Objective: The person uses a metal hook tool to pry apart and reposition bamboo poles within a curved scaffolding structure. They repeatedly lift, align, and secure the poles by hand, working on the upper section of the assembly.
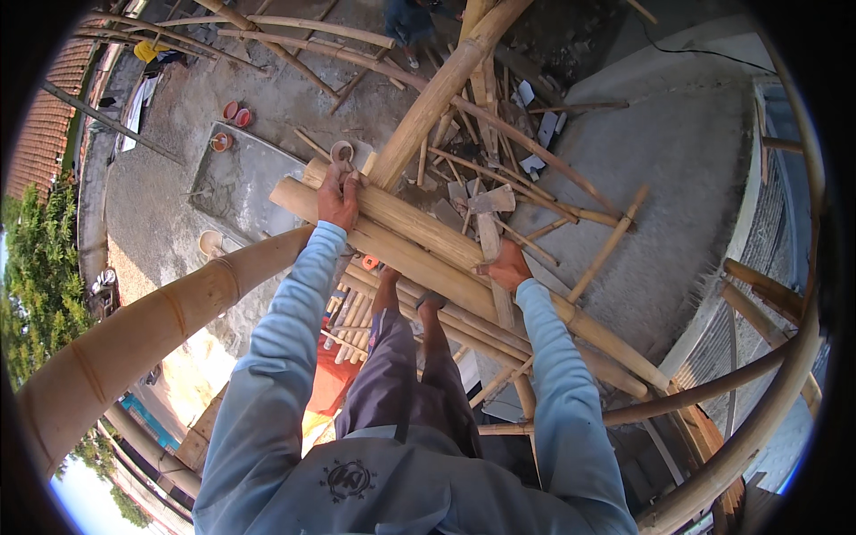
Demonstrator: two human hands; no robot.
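head view: the person stands high on a bamboo frame, looking down past grey trousers and bare feet to a concrete roof slab point(678, 134) far below. the left hand point(338, 198) is closed over the upper end of a thick bamboo pole point(419, 234), fingers wrapped round it. the right hand point(506, 267) rests further down, its fingers curled against the pole beside a flat wooden slat point(492, 250); whether it truly grips or only presses, i cannot tell.

as a judgement, the work looks midway: the pole lies across the frame beside a second like pole point(535, 308) just below it, touching, and both hands are on it, so it seems placed but not yet fixed; no lashing shows at either hand. a longer pole point(437, 98) slants up from the left hand's end.

counted: two hands, two thick poles lying side by side, one slanting pole, one big curved bamboo beam point(152, 330) at left, three small orange bowls point(232, 120) on the slab. loose thin offcuts point(526, 169) lie scattered below, too many and tangled to count.
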